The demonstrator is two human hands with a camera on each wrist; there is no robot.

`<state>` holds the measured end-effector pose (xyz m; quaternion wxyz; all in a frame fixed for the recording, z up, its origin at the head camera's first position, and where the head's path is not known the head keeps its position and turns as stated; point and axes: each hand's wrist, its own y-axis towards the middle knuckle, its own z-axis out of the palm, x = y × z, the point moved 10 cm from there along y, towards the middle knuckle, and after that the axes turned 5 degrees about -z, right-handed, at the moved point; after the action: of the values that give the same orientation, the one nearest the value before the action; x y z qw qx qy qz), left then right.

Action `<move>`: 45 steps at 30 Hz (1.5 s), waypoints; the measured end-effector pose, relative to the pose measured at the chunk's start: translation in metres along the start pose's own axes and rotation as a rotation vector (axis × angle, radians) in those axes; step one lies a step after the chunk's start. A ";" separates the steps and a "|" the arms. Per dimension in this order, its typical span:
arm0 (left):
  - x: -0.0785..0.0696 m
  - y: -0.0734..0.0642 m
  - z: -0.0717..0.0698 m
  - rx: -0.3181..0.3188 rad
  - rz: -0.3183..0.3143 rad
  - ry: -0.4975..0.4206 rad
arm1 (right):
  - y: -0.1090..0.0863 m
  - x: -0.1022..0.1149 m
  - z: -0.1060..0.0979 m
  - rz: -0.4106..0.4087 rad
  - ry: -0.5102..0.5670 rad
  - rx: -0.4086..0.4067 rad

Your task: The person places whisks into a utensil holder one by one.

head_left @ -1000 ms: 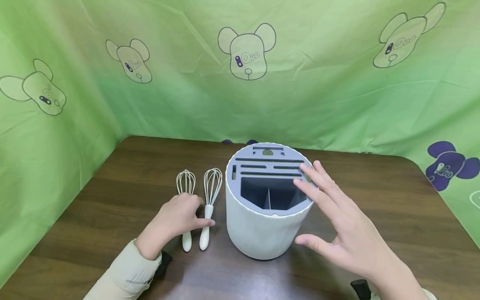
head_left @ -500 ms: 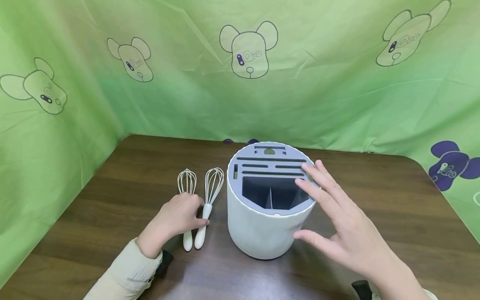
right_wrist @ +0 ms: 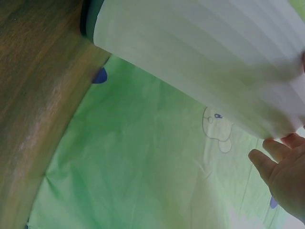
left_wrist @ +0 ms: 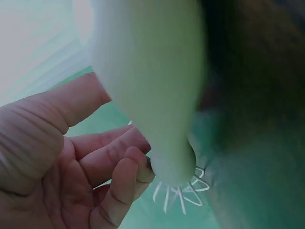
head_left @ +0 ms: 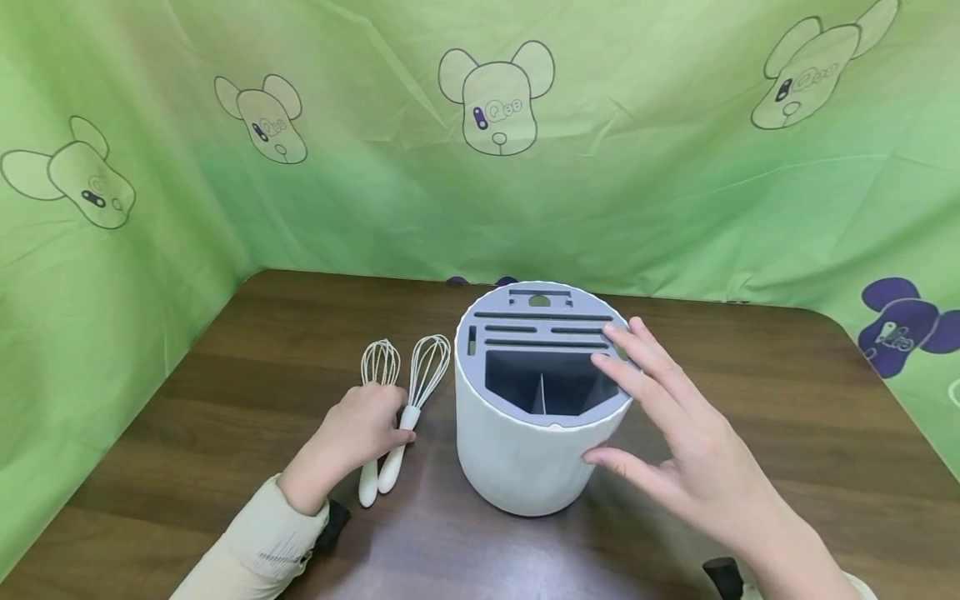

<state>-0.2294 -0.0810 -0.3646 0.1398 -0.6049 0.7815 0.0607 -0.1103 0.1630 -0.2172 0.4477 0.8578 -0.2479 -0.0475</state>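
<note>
Two whisks with pale handles and wire loops lie side by side on the table in the head view. My left hand (head_left: 358,429) is over the left whisk (head_left: 368,483), fingers around its middle, thumb across the handle of the right whisk (head_left: 392,470). In the left wrist view a handle (left_wrist: 147,71) looms large, with fingers (left_wrist: 121,186) curled at its narrow end near the wires. Right of the whisks stands a round white utensil holder (head_left: 517,467) with a grey slotted top. My right hand (head_left: 693,454) spreads straight fingers against the holder's right side and rim.
The holder's top has narrow slots (head_left: 543,315) and a divided deep opening (head_left: 551,383) at the front. Beneath everything is a dark wooden table (head_left: 750,392). A green cloth (head_left: 360,200) printed with cartoon heads hangs around its back and sides.
The right whisk's handle has swung left under my left thumb, so the two handle ends lie close together. The left whisk has tilted slightly. My right hand stays at the holder.
</note>
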 end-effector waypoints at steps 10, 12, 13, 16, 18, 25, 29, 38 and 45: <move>0.001 0.001 0.000 0.010 -0.008 0.025 | -0.002 -0.002 0.002 0.009 0.006 0.014; 0.001 0.001 -0.002 -0.005 0.005 0.035 | -0.002 -0.002 0.002 0.009 0.006 0.013; 0.001 0.001 -0.002 -0.010 0.009 0.035 | -0.002 -0.002 0.002 0.010 0.007 0.012; 0.003 0.001 -0.004 -0.007 0.026 0.013 | -0.002 -0.002 0.002 0.010 0.005 0.014; 0.003 0.001 -0.004 0.002 0.040 -0.006 | -0.002 -0.002 0.002 0.012 0.004 0.015; 0.007 0.000 -0.014 -0.018 0.070 -0.081 | -0.004 -0.003 0.002 0.016 -0.006 0.019; 0.011 -0.001 -0.021 -0.017 0.042 -0.120 | -0.004 -0.003 0.001 0.017 -0.010 0.020; 0.014 -0.007 -0.041 -0.060 0.051 -0.190 | -0.004 -0.003 0.002 0.011 -0.005 0.019; 0.013 -0.009 -0.055 -0.133 0.086 -0.204 | -0.004 -0.004 0.002 0.015 -0.009 0.020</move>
<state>-0.2314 -0.1098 -0.3157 0.1755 -0.5696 0.7826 0.1794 -0.1124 0.1655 -0.2221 0.4381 0.8602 -0.2567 -0.0458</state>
